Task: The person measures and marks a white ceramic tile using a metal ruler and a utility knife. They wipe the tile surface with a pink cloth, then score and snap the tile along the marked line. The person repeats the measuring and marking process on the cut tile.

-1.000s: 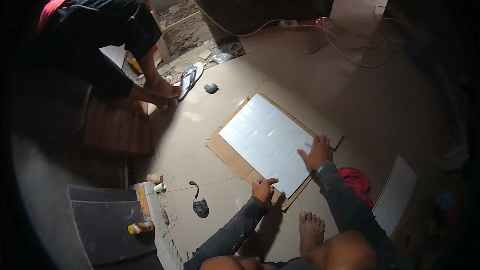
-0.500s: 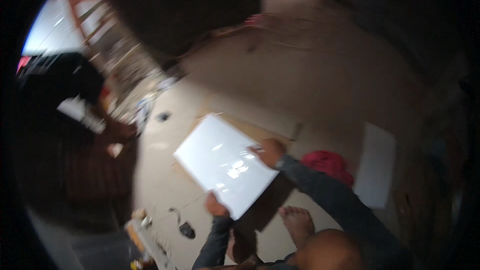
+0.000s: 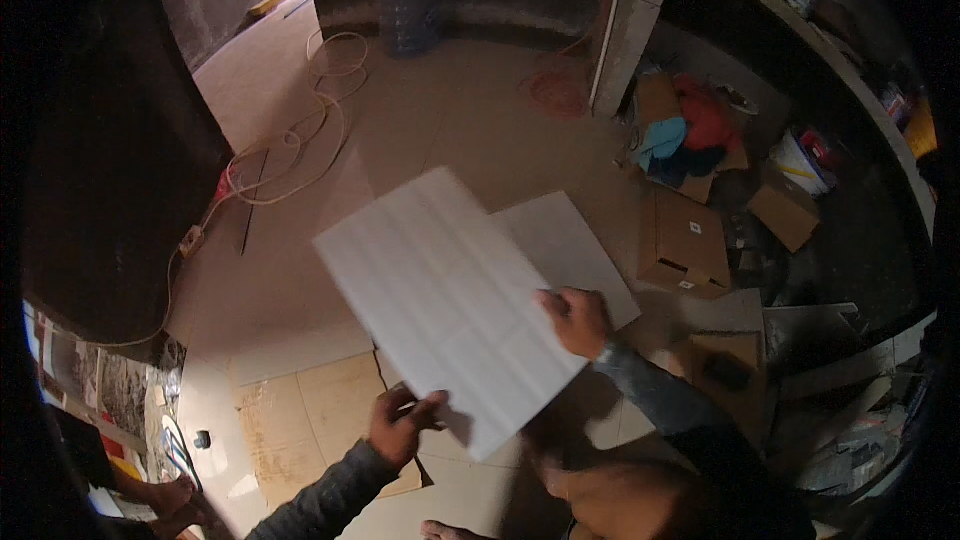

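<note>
A large white rectangular tile (image 3: 445, 305) with faint bands across its face is held tilted above the floor, between both my hands. My left hand (image 3: 398, 428) grips its near left edge, thumb on the face. On the right edge, my right hand (image 3: 578, 322) is closed, with its fingers around the rim. Beyond the tile, another flat white rectangular piece (image 3: 565, 240) lies on the floor, partly covered by the one I hold. An unfolded cardboard sheet (image 3: 305, 415) lies on the floor near my left forearm.
A pale cable (image 3: 290, 140) coils at the far left, and a clear water jug (image 3: 405, 15) stands by the back wall. Cardboard boxes (image 3: 685, 240) and a white bucket (image 3: 800, 165) stand at the right. Another person's hand (image 3: 170, 495) shows at lower left.
The view has swung to the right. The tile, earlier over the cardboard with glare on its face, has moved away from it toward the other white piece, still in both hands.
</note>
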`<state>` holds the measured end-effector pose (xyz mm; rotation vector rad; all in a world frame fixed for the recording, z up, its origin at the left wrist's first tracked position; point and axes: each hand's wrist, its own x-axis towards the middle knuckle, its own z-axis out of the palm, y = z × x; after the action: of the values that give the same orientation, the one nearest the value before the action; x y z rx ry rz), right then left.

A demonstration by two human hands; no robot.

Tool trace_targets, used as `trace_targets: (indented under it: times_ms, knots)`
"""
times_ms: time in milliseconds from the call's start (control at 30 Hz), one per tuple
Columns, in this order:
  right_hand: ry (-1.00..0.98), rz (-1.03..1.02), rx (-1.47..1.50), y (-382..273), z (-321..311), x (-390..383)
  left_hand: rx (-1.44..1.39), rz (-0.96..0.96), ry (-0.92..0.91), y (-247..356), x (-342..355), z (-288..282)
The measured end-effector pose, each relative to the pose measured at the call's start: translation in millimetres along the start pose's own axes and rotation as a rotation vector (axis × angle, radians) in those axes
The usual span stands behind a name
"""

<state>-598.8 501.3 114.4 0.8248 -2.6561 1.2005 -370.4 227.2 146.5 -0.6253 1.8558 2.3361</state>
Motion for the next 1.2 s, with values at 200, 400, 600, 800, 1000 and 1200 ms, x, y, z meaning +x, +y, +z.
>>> trace_targets:
  times_ms: [200, 400, 600, 800, 1000, 1200]
  knots:
    - [0.089, 0.247, -0.284, 98.3, -89.0, -27.1, 0.339, 0.071, 0.057, -40.0, 84.3, 136.7]
    - [0.174, 0.402, 0.02, 88.1, -59.8, -79.2, 0.058, 0.311, 0.611, -81.2, 100.8, 170.8]
    - [0.246, 0.265, 0.253, 16.9, -17.8, -41.5, 0.512, 0.462, 0.635, -20.8, 100.3, 64.2]
    - [0.288, -0.19, 0.24, -60.6, -99.2, 54.6, 0.444, 0.497, 0.597, 172.6, 32.3, -20.3]
    - [0.332, -0.727, 0.021, -139.7, -165.3, 136.6, 1.639, 0.955, 0.686, 296.0, 5.0, 13.5]
    - [0.053, -0.596, 0.034, -128.2, -127.5, 137.9, 1.817, 0.806, 0.383, 304.8, 16.5, 41.8]
